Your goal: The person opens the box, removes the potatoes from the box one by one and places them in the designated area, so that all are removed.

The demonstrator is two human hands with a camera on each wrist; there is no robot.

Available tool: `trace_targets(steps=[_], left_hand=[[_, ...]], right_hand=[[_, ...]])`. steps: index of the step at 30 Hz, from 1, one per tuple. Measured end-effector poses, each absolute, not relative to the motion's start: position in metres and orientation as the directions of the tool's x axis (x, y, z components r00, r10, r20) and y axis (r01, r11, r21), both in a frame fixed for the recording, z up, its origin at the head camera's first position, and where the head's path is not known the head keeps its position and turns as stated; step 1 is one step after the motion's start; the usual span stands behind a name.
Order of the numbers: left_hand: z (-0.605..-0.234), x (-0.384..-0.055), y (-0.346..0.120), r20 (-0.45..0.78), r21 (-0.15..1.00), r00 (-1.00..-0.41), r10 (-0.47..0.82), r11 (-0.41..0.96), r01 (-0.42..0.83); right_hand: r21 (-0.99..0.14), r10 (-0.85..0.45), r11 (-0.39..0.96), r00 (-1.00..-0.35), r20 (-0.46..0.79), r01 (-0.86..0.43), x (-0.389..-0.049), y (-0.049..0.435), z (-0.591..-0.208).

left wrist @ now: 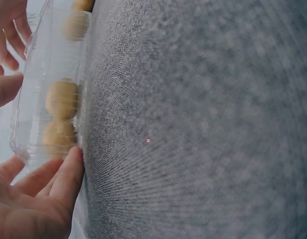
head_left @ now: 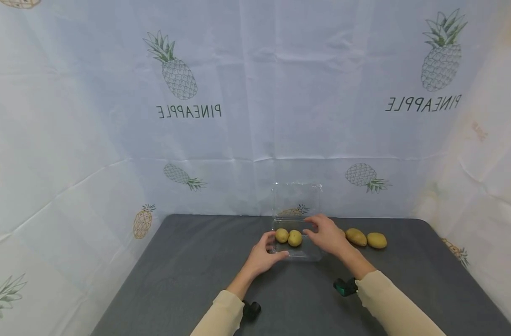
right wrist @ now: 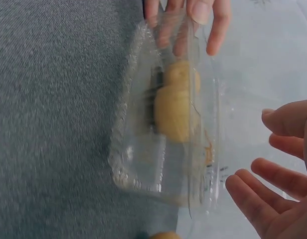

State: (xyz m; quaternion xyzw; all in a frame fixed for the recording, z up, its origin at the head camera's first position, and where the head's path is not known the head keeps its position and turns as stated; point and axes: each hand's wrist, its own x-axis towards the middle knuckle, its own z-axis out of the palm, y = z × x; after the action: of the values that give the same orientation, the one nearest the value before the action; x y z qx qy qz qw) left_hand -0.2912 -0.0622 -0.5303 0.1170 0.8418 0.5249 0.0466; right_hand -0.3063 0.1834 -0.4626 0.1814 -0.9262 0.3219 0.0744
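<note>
A clear plastic clamshell container stands on the table with its lid raised at the back. Two yellow potatoes lie side by side in its left part. My left hand holds the container's left end, fingers along the end wall and thumb at the front rim. Over the right part of the container is my right hand, its fingers spread apart and holding nothing.
More potatoes lie on the dark grey table to the right of the container, one partly hidden behind my right hand. A pale curtain with pineapple prints surrounds the table at the back and sides.
</note>
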Motion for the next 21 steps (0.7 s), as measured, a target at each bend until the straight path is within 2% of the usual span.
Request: trace_targets(steps=[7,21], left_hand=[[-0.53,-0.291,-0.063,0.045,0.895,-0.968,0.248,0.42,0.149],[-0.529,-0.29,-0.064,0.044,0.905,-0.964,0.263,0.399,0.15]], right_hand=[[-0.56,-0.276,0.743,-0.93,0.244,-0.367,-0.314,0.168,-0.47],[-0.587,-0.29,0.757,-0.953,0.091,-0.287,-0.328,0.15,-0.487]])
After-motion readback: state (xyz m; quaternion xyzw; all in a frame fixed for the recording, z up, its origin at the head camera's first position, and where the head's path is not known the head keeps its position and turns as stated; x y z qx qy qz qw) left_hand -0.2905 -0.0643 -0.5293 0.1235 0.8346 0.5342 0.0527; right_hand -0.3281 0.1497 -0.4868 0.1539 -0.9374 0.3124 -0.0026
